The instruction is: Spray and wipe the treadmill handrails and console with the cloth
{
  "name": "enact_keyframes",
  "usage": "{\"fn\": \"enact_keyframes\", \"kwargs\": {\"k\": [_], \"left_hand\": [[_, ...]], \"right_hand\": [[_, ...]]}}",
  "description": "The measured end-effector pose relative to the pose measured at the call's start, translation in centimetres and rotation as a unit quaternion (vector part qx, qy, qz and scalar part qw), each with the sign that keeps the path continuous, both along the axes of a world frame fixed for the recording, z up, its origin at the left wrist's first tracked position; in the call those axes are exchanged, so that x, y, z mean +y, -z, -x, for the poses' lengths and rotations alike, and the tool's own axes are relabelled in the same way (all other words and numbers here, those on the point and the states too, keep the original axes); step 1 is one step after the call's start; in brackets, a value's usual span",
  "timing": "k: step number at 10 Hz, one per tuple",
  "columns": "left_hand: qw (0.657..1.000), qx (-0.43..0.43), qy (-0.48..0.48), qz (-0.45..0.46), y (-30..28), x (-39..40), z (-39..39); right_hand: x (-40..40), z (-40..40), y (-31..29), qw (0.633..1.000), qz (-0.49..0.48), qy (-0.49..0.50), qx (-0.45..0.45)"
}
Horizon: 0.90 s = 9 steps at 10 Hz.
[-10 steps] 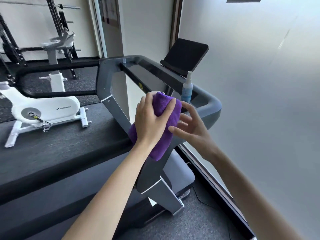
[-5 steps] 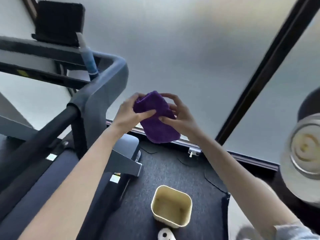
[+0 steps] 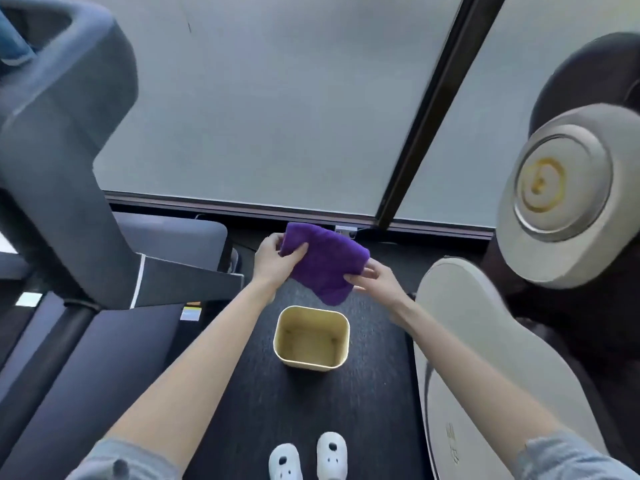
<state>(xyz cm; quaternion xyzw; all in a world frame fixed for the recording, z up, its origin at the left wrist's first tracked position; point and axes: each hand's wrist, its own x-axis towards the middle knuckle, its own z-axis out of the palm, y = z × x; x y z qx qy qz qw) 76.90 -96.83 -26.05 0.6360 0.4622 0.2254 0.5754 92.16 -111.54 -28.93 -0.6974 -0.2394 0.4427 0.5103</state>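
I see the purple cloth held up between both hands, out in front of the body and above the floor. The left hand pinches its upper left corner, thumb on the near face and fingers curled behind. The right hand grips the lower right edge, fingers tucked under the fabric. Neither hand is free.

The cloth's long axis runs on a diagonal, from upper left down to lower right, so it sits stretched across the gap between the two hands. Its lowest fold hangs just above the far rim of the cream bin, not touching it as far as I can tell. The bin stands open on the dark floor, nearer to me than the cloth.

The treadmill frame lies well to the left of both hands; the left hand is the nearer one to it. A spray bottle shows only as a blue sliver at the top left corner, blurred.

My judgement: the cloth is being refolded or shaken out over the bin. Any return to wiping means swinging the cloth leftward. The console itself is out of view.

White shoes show at the bottom edge; a pale machine housing sits to the right.
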Motion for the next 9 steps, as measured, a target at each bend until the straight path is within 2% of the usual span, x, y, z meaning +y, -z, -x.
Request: {"fn": "enact_keyframes", "kwargs": {"k": [1,2,3,5,6,7,8,9], "left_hand": [[0.998,0.069,-0.004,-0.006,4.1,0.2,-0.6],[0.99,0.141,0.004,-0.007,7.7,0.8,-1.0],[0.981,0.192,0.014,0.026,10.9,1.1,-1.5],[0.95,0.308,0.042,0.033,13.9,0.2,-2.1],[0.958,0.282,0.049,0.036,13.8,0.2,-2.0],[0.946,0.307,0.098,-0.019,12.5,0.3,-1.9],[0.888,0.386,0.194,-0.157,9.9,0.5,-1.9],[0.813,0.437,0.273,-0.271,6.5,0.3,-1.6]], "right_hand": [[0.6,0.4,3.2,0.997,0.007,0.058,0.055],[1.2,0.3,6.2,0.993,0.053,0.092,0.05],[1.5,-0.4,8.9,0.99,0.093,0.102,0.036],[1.2,-1.7,12.2,0.979,0.192,0.073,0.014],[1.3,-2.0,12.6,0.968,0.235,0.084,-0.021],[1.8,-2.1,11.0,0.966,0.25,0.044,-0.051],[3.0,-2.7,8.2,0.965,0.235,-0.014,-0.119],[3.6,-3.1,4.8,0.954,0.207,-0.06,-0.21]]}}
